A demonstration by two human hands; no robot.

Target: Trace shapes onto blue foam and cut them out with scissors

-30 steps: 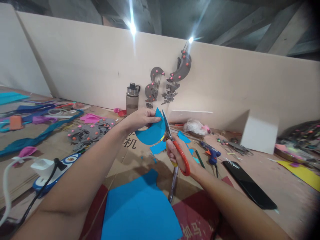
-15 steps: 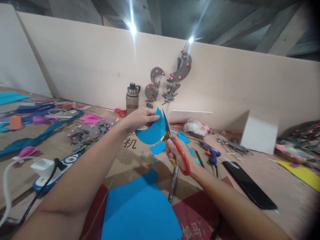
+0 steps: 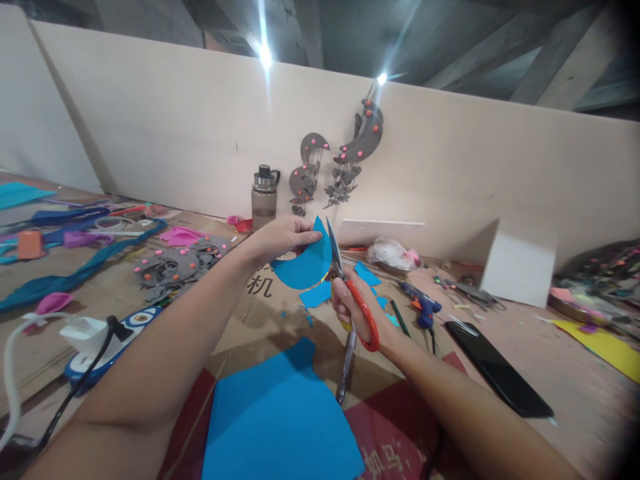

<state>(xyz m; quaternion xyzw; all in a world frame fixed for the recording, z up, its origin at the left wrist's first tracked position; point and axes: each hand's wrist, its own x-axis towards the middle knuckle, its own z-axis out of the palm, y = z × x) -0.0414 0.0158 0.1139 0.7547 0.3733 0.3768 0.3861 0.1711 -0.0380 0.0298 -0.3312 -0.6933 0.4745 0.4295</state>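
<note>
My left hand (image 3: 293, 235) pinches a blue crescent-shaped sheet (image 3: 307, 263), thin and flexible like craft foam or felt, near its upper tip. In my right hand (image 3: 350, 300) is a pair of scissors (image 3: 367, 317) with red handles, blades pointing up. The blades stand close along the right edge of the crescent; whether they touch it I cannot tell. Blue offcuts (image 3: 316, 295) lie on the cardboard just beneath. Closer to me rests a larger blue sheet (image 3: 280, 420) with a curved cut edge.
A drink bottle (image 3: 264, 200) stands by the wall board. Right of my hands lie a blue glue gun (image 3: 423, 305) and a black phone (image 3: 500, 370). On the left are a power strip (image 3: 95, 360) with cables and grey crescent ornaments (image 3: 175, 267). Similar ornaments (image 3: 363, 137) hang on the board.
Almost nothing differs. The scissors and the crescent have shifted very slightly, and the whole view has moved a touch.
</note>
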